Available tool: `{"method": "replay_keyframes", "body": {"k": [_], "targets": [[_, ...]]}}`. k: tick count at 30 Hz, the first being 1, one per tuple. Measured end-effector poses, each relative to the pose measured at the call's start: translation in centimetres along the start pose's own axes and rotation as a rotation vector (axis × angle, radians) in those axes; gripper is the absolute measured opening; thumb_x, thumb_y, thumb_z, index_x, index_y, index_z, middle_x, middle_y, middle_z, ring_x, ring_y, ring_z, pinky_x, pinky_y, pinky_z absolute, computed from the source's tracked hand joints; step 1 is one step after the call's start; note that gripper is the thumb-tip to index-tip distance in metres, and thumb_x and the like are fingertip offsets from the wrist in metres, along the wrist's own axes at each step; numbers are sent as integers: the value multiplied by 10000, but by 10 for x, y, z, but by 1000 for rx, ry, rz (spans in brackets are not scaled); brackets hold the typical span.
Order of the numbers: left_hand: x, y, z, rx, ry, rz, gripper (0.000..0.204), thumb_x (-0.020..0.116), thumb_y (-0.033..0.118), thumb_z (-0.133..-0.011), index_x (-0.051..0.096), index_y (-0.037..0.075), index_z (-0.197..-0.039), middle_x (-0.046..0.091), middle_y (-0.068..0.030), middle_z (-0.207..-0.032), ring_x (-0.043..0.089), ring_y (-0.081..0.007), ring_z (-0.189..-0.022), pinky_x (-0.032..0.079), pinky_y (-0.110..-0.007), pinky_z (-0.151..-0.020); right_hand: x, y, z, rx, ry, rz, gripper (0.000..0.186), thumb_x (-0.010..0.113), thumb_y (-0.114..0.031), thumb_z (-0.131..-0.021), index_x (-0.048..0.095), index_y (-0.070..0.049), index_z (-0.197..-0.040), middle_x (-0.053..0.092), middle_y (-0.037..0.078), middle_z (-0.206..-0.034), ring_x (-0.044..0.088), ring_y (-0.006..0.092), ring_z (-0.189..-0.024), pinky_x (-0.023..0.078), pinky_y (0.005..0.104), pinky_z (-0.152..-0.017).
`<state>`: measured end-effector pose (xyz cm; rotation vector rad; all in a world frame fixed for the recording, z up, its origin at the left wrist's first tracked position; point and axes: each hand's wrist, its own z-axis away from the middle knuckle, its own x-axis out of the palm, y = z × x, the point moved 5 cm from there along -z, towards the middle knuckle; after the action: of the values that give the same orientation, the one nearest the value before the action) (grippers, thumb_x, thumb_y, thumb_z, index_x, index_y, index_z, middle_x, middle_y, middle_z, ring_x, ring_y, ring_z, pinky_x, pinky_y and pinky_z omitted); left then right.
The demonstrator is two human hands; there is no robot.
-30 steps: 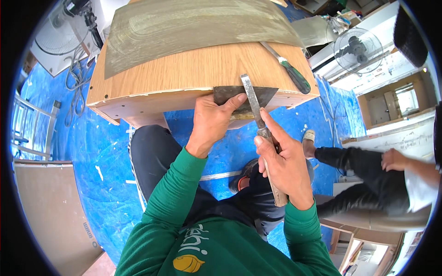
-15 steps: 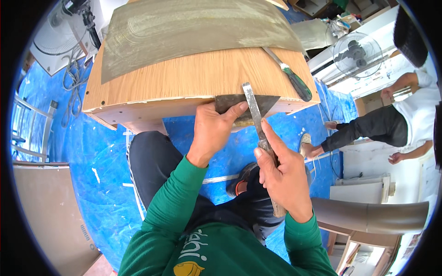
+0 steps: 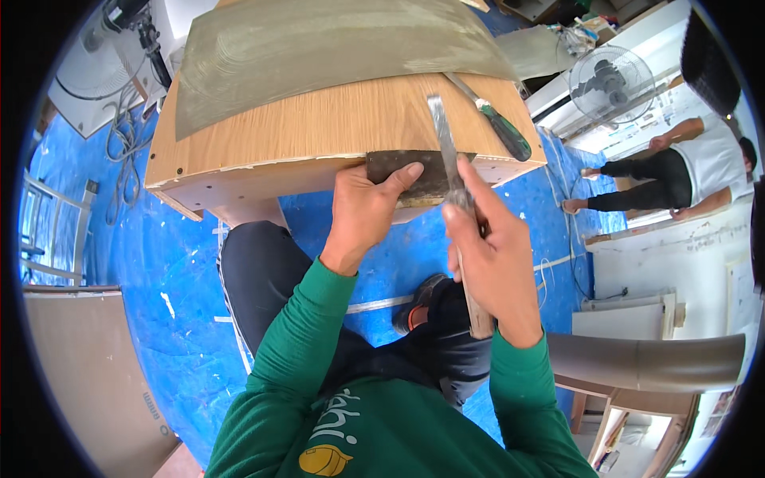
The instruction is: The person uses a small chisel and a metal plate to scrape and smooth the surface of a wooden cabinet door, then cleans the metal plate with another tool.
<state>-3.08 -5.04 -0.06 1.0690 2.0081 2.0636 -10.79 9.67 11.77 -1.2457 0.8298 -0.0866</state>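
My left hand (image 3: 362, 211) grips a dark flat metal plate (image 3: 418, 163) against the front edge of an oak-veneer wooden box (image 3: 287, 127), thumb on top. My right hand (image 3: 490, 247) is closed round the worn handle of a long flat chisel-like steel tool (image 3: 442, 127), index finger along its blade, which passes over the plate with its tip above the wood. A green-and-black-handled tool (image 3: 510, 131) lies on the box beside a large thin, greyish sheet (image 3: 343, 44) with pale scuffs.
A co-worker (image 3: 701, 171) is at the right. Fans (image 3: 606, 84) stand on both sides, with coiled cables (image 3: 119, 159) at left. Blue sheeting (image 3: 175, 303) covers the floor. A board (image 3: 92, 358) lies lower left, a rolled sheet (image 3: 637, 358) lower right, a metal ladder-like frame (image 3: 56, 231) at far left.
My right hand and its tool have moved forward, the tool's tip now higher over the box. My left hand stays on the plate. The co-worker has moved away toward the upper right.
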Motion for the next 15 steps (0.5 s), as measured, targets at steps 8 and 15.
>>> {"method": "replay_keyframes", "body": {"k": [8,15], "targets": [[-2,5,3,-44,-17,6,205,822,81,-1031,823,-46,-1193,841,-78,-1107,752,-128,-958,617,-310,-854,2,14,23,35,-90,-14,602,707,-126,-1101,536,-47,-1673,634,25,-731,580,83,-601,526,304,-593],[-2,5,3,-8,-6,-7,209,828,93,-1029,824,-41,-1190,838,-78,-1107,751,-131,-960,616,-315,-857,5,18,23,11,-99,-7,598,697,-118,-1109,530,-57,-1679,630,16,-747,580,75,-598,512,293,-560]]}}
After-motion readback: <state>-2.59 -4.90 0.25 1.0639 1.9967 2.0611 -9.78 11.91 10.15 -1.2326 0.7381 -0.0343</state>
